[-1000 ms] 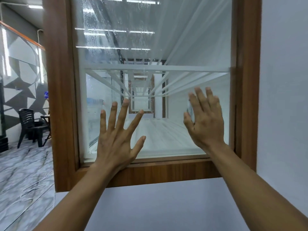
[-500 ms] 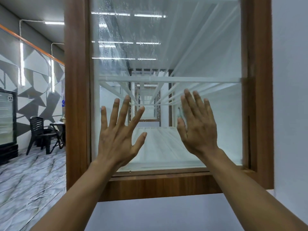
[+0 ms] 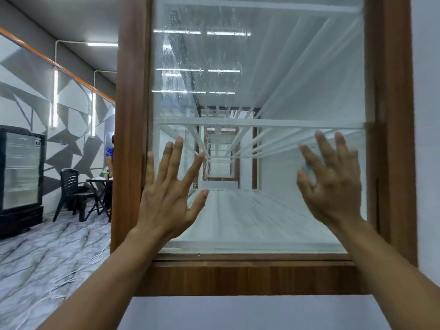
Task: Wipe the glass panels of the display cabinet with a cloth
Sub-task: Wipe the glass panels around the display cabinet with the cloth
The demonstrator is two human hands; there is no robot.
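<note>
1. Glass panel (image 3: 273, 75), in the wooden frame (image 3: 131, 115) ahead: rigid, slick, breakable, I judge; droplets at upper left.
2. No cloth in view.
3. I spread my left hand (image 3: 166, 196), fingers released, holding nothing.
4. My right hand (image 3: 333, 184), blurred, also splayed and bare.

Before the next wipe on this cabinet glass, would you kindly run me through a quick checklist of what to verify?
1. Cloth in hand: not ok. The left hand and right hand are both open, and no cloth shows.
2. Hands at the glass panel: ok, both are raised before its lower part; contact cannot be told.
3. Dirt located: ok, droplets and streaks sit in the upper left.
4. Right hand steady: not ok, it is blurred.
5. Wooden frame free of obstacles: ok.
</note>
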